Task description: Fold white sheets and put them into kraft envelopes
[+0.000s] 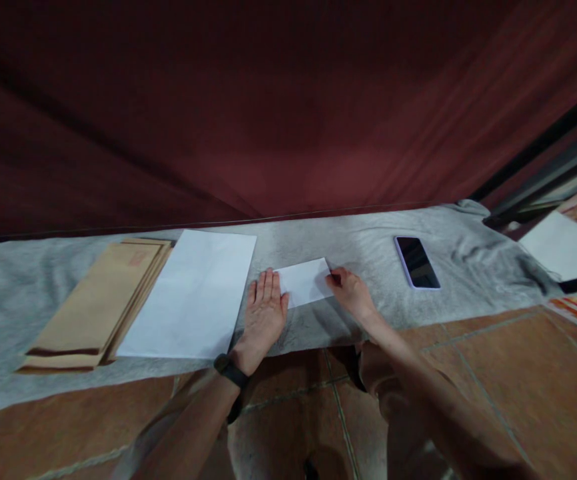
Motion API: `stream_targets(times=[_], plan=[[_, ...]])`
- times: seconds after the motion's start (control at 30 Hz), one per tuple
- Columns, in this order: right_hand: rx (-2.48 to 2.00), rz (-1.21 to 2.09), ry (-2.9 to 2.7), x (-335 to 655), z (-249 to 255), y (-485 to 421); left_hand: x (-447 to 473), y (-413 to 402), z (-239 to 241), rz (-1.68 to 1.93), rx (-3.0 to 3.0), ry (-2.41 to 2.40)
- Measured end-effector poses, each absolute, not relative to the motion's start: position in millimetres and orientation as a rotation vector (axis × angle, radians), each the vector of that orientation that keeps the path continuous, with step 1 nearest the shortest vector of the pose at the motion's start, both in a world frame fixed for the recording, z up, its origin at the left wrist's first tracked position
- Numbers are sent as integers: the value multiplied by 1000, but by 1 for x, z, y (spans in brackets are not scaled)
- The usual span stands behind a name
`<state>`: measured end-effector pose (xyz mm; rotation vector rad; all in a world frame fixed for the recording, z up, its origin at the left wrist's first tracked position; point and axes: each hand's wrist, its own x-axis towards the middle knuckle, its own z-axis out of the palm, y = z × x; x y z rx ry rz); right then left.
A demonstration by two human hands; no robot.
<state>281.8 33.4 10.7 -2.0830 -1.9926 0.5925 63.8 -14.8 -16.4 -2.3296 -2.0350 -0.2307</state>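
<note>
A small folded white paper (306,281) lies on the grey cloth (8,293) in front of me. My left hand (263,312) rests flat on the cloth with fingers stretched out, its fingertips pressing the paper's left edge. A black watch (230,371) sits on that wrist. My right hand (349,291) is at the paper's right edge, fingers curled and pinching or pressing that edge.
A stack of white sheets (193,293) lies left of my hands, with a pile of brown envelopes (99,303) beside it. A phone (417,262) lies screen-up at the right. A dark red curtain (268,100) hangs behind. Tiled floor (493,380) lies below.
</note>
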Motion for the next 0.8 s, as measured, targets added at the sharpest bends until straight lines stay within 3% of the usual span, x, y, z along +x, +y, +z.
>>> stream_targets(times=[0.33,0.8], plan=[[-2089,750,-1961,288,13,39,64,-14,-17,-291,-2331,-2039],[-1556,1239,-1379,286,3,49,79,-21,-4,-453,-2548,-1740]])
